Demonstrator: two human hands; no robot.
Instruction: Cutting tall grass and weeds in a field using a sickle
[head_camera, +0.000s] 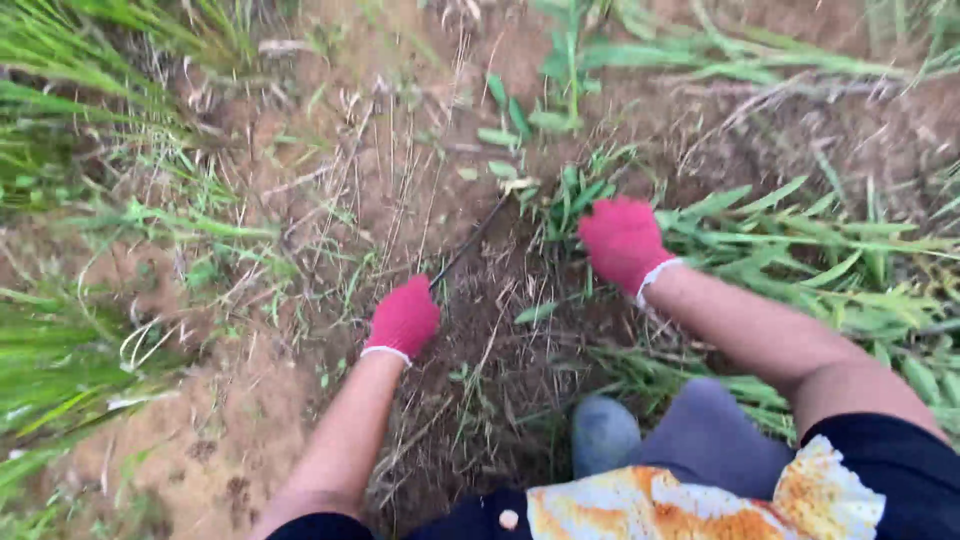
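Head view looks straight down on a patch of bare reddish soil (300, 150) with grass all round it. Both hands wear red knit gloves with white cuffs. The left hand (404, 317) is curled into a fist round the handle end of a thin dark tool (472, 240), probably a sickle, whose slim shaft runs up and to the right from the glove toward a tuft of green weeds (575, 195); the far end is lost among the blades, so I cannot tell its shape. The right hand (622, 240) sits just right of that tuft, fingers bent down and closed into the grass stems at its base, touching them; whether it grips a full bunch is hard to tell. Between the two hands lies dark loose earth strewn with dry stalks (500, 330). Long green grass (840, 250) spreads under the right forearm. Near the bottom edge a grey shoe toe (603, 432) rests on the ground beside a grey trouser leg (715, 435).
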